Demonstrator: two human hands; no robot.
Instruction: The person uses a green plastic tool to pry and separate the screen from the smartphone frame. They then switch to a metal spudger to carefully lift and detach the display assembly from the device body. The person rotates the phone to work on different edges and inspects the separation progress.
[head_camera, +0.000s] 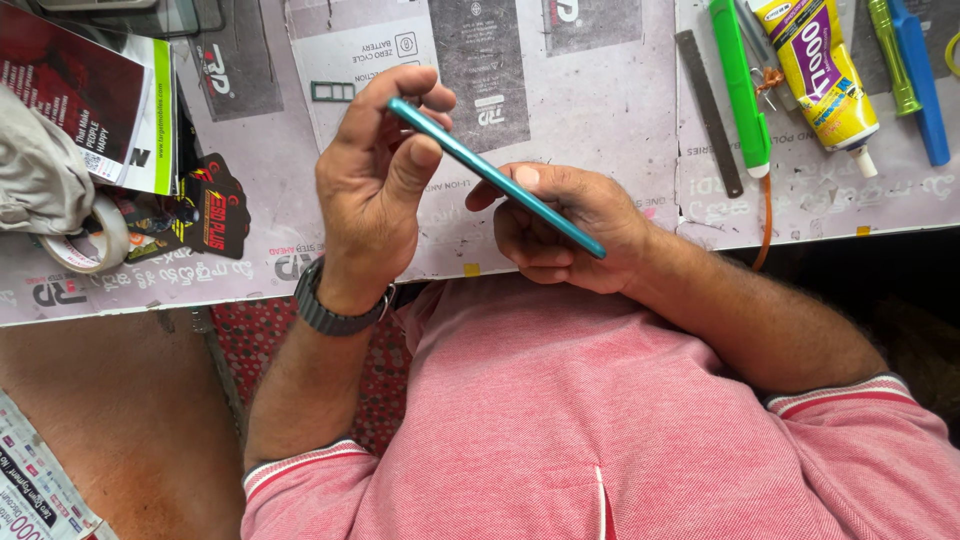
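phone (497, 178): teal | glue tube (825, 75): yellow, purple | shirt (600, 420): pink-red

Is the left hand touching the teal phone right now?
Touching. The head view shows the left hand pinching the upper end of the teal phone between thumb and fingertips, with no gap visible.

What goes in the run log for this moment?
left hand: holds phone top | right hand: holds phone bottom | phone: edge-on, tilted, above table
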